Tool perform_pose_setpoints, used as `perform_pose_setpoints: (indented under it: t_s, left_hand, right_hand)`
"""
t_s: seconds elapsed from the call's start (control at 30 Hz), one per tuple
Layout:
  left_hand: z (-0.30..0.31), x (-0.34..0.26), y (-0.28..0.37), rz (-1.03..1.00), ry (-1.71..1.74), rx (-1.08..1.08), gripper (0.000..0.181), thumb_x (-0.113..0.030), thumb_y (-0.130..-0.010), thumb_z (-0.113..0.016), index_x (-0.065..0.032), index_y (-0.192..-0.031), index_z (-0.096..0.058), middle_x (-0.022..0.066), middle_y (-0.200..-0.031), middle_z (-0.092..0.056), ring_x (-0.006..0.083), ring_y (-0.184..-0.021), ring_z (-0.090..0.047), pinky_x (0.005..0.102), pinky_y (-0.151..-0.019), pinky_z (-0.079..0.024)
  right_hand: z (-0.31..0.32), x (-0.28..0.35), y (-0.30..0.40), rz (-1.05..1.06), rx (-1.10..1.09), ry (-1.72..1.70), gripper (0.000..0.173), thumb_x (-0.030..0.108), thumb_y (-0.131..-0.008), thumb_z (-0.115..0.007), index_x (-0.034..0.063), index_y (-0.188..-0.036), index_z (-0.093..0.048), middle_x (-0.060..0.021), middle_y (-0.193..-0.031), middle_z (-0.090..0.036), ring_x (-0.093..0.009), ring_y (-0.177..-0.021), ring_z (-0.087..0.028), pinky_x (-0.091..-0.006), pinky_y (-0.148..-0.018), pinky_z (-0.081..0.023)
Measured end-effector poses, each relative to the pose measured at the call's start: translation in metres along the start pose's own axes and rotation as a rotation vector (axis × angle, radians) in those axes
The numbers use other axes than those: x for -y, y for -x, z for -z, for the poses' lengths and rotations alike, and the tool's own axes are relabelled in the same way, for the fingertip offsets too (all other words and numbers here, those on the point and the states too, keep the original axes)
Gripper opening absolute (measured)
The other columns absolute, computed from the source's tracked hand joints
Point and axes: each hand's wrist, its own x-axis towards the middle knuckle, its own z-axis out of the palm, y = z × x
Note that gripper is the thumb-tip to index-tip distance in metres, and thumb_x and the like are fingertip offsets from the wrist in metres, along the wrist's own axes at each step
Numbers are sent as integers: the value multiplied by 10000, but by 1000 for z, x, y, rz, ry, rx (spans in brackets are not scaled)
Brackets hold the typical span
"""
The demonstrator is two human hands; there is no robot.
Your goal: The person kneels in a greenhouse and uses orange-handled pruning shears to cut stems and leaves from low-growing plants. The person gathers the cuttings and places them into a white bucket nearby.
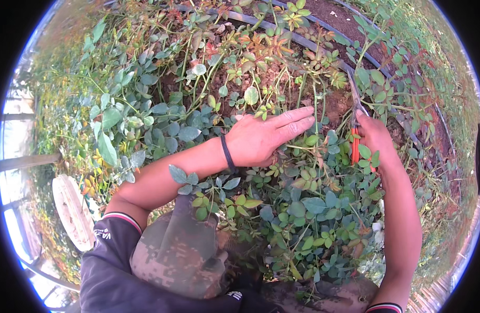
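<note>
Among the stems of leafy rose bushes (298,207), my left hand (259,137) reaches to the right, palm down, two fingers stretched out against a thin green stem (314,102). Its thumb and other fingers are hidden, so any hold beneath it cannot be made out. A dark cord circles that wrist. To its right, my right hand (375,137) is closed around garden pruning shears with orange-red handles (355,146). Their narrow metal blades point up, away from me, beside the leaves; how far apart they are is hard to tell.
Dark irrigation pipes (263,24) curve across brown soil (341,15) beyond the plants. Rose foliage surrounds both arms and hangs over my camouflage-clad legs (181,254). At the left, a whitish oval object (70,211) stands near a wooden bar (28,162).
</note>
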Motion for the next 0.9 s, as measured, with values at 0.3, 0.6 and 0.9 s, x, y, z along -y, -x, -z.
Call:
perform_pose_setpoints:
  t_s: [0.3,0.6,0.9]
  left_hand:
    - [12,21,-17,284,-62,-113,713,7,-598,-646,-157,-1266,-457,67,-1394,-350,309,-945,-598,380,-691,-535]
    - [-25,10,-56,7,-220,-65,689,-39,-678,-586,-139,-1332,-395,10,-1471,-241,250,-715,-647,368,-500,-485]
    - [-38,8,-62,-3,-270,-77,520,-88,-777,-495,-118,-1293,-437,60,-1457,-264,267,-676,-638,384,-572,-522]
  right_hand:
    - [6,-5,-3,-30,39,-14,411,448,-866,-507,74,-697,-524,12,-569,-483,-92,-448,-395,-257,-431,-296]
    - [5,9,7,-108,154,-104,466,443,-875,-500,-1,-1015,-517,-87,-810,-607,-140,-607,-594,-248,-500,-451]
    - [7,4,2,-127,98,-96,445,436,-878,-495,15,-1019,-520,-98,-791,-633,-144,-566,-600,-261,-464,-463]
